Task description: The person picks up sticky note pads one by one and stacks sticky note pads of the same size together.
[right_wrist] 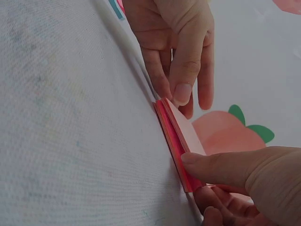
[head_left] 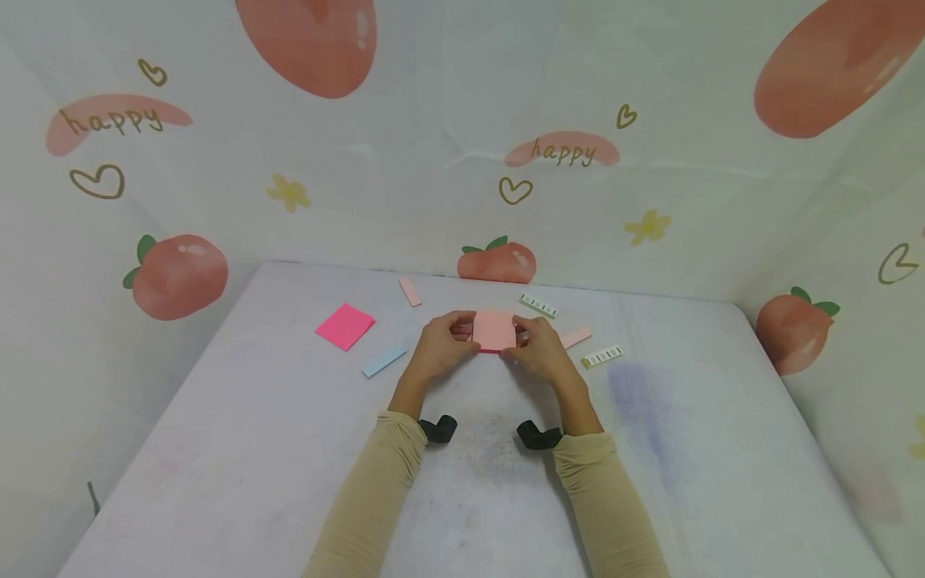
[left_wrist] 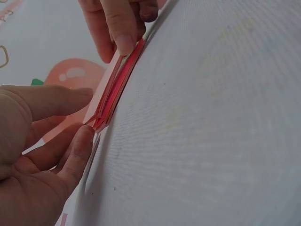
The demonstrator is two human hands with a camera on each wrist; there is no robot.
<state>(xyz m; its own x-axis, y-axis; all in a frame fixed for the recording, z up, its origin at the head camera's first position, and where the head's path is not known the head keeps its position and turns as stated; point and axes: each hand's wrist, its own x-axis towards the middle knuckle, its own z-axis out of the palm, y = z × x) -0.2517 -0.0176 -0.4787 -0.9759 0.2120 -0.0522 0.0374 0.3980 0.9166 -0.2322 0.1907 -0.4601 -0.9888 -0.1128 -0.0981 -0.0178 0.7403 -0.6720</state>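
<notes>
"Grip?"
"Left hand [head_left: 442, 343] and right hand [head_left: 542, 347] pinch opposite sides of the pink paper stack [head_left: 495, 331], fingers parted by its thickness, at the table's [head_left: 723, 449] far middle."
"Step?"
"Squaring it, I'd judge; next needs even pressure."
"Lie?"
"Pale face up, near edge running left-right; squarish, no clear long axis."

Both arms [head_left: 372, 490] forward, fingers [left_wrist: 75, 160] curled inward
</notes>
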